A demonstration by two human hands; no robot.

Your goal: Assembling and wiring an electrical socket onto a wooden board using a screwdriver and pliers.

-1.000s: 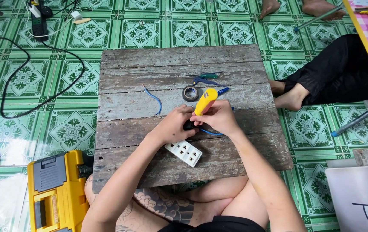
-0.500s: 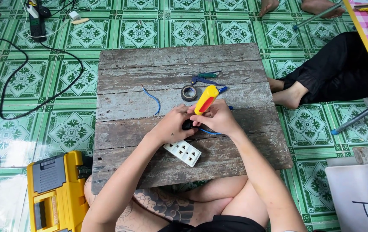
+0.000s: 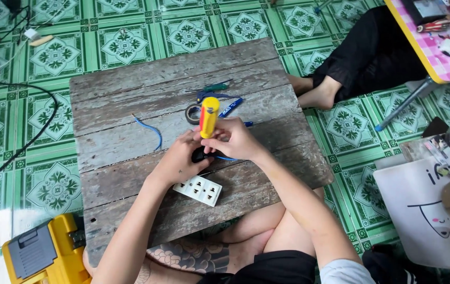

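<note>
Right hand grips yellow screwdriver upright over small black plug. Left hand pinches plug on wooden board. White socket plate near. Yellow tool case shut, inside hidden.

Both forearms come in from the near edge of the bench and meet over its middle. Left hand is curled, fingers closed in a grip. Right hand is fisted too, knuckles up, thumbs nearly touching.
</note>
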